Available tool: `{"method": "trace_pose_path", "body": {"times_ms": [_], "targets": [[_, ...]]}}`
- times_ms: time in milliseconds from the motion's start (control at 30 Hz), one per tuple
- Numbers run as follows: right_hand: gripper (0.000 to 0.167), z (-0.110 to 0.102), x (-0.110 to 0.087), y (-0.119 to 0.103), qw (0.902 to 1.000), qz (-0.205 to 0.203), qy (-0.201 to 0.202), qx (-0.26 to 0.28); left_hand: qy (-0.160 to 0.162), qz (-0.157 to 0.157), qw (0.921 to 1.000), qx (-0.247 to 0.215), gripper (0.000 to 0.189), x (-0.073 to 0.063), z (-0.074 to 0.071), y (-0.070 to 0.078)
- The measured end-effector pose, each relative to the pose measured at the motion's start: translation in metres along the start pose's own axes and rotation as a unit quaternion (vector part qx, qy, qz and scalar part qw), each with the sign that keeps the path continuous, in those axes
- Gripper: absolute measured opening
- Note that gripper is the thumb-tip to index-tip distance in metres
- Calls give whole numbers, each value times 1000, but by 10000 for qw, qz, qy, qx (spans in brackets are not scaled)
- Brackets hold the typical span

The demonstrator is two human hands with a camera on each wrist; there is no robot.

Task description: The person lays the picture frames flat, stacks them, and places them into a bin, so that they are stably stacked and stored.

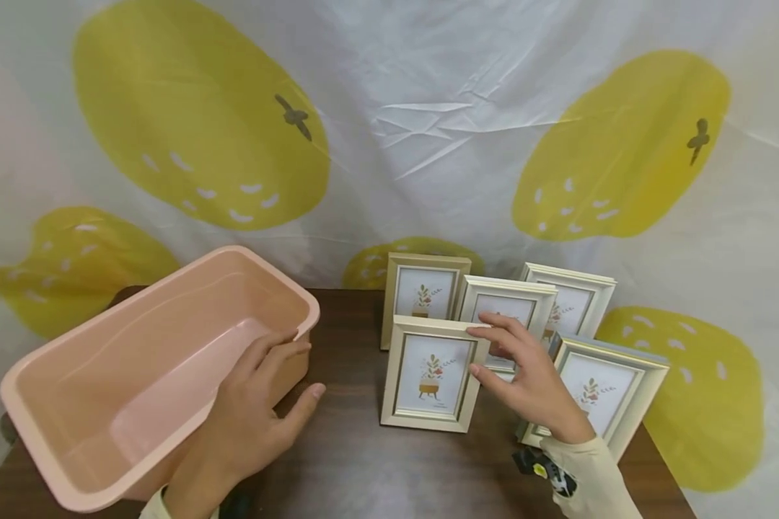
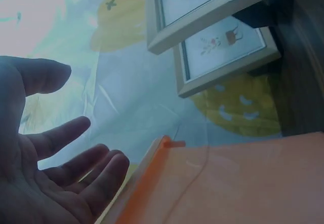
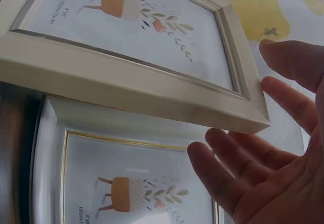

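My right hand (image 1: 526, 375) is at the upper right corner of the front picture frame (image 1: 396, 371), which stands upright with a potted-plant print. Its fingers are bent loosely beside that corner; in the right wrist view the fingertips (image 3: 271, 87) lie close to the frame's edge, and whether they touch is hard to tell. Over the right end of the pink plastic bin (image 1: 91, 497) hovers my left hand (image 1: 253, 411), its fingers spread and relaxed with nothing in them. The left wrist view shows its palm (image 2: 55, 188) facing the camera, beside the bin's wall (image 2: 243, 183).
Behind the front frame stand a gold-edged frame (image 1: 389, 303), a white frame (image 1: 509, 283) and another pale frame (image 1: 571, 274). A silvery frame (image 1: 649, 389) leans by my right wrist. All are on a dark wooden table (image 1: 357, 468) before a pear-print curtain (image 1: 415, 144).
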State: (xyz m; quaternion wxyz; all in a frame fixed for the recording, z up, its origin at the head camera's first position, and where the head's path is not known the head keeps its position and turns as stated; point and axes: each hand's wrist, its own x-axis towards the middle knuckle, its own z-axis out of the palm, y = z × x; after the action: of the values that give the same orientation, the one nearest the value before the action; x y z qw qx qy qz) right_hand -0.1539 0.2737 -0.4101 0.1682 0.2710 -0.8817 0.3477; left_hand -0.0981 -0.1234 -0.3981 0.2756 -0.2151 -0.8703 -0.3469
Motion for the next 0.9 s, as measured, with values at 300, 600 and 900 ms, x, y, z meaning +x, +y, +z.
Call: {"method": "trace_pose_path", "body": {"times_ms": [300,600,900], "targets": [[45,6,4,2,9999,-120,-106,-58,-663,-237,9974,140,47,-9,18,-1],[40,3,9,3,9977,-526,-323,265,-995,-262,9945,-212,42,-18,39,-10],[38,2,6,3,9939,-549,-718,631,-1482,-338,9882,-169,38,-24,51,-14]]}}
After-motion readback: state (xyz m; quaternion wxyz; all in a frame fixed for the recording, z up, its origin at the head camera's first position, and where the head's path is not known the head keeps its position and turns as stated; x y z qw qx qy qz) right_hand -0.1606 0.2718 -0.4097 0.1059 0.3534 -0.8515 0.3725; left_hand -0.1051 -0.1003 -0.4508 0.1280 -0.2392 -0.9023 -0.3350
